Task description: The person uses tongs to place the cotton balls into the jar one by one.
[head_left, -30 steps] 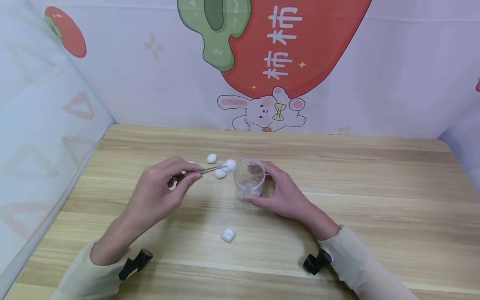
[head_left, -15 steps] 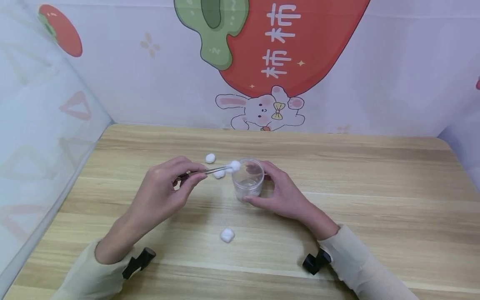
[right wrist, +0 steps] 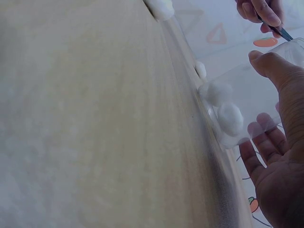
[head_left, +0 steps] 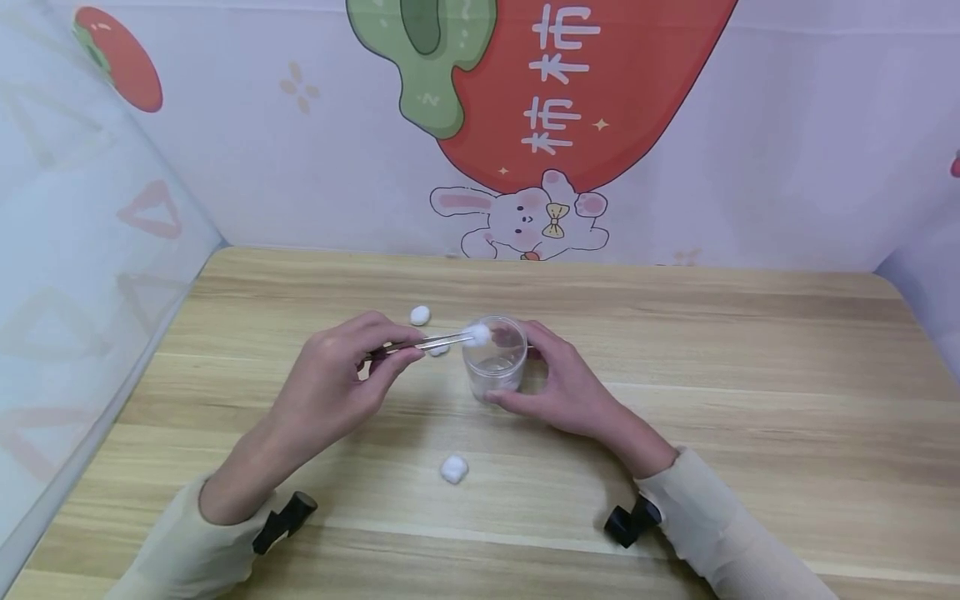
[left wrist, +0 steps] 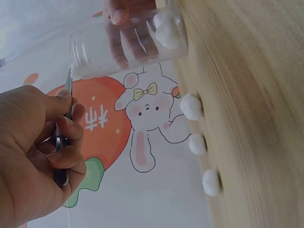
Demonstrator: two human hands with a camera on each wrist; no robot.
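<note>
My left hand [head_left: 337, 371] pinches a pair of metal tweezers [head_left: 438, 340] between thumb and fingers. A white cotton ball [head_left: 477, 335] is in the tweezers' tips, at the left side of the mouth of a clear jar [head_left: 495, 385]. Round the jar's right side, my right hand [head_left: 562, 383] grips it upright on the table. Through the wall, in the left wrist view, white cotton balls [left wrist: 166, 31] show near the jar's bottom. Behind the tweezers, a loose cotton ball [head_left: 437, 348] is partly covered; another cotton ball [head_left: 420, 315] lies farther back.
A single cotton ball [head_left: 453, 468] lies on the wooden table [head_left: 750, 417] toward the front. Several loose balls line up left of the jar in the left wrist view, one ball [left wrist: 212, 183] being farthest from it. A printed cloth [head_left: 787, 150] hangs behind the table.
My left hand has moved right with the tweezers, bringing the cotton ball from left of the jar to its mouth. The right hand keeps its grip on the jar.
</note>
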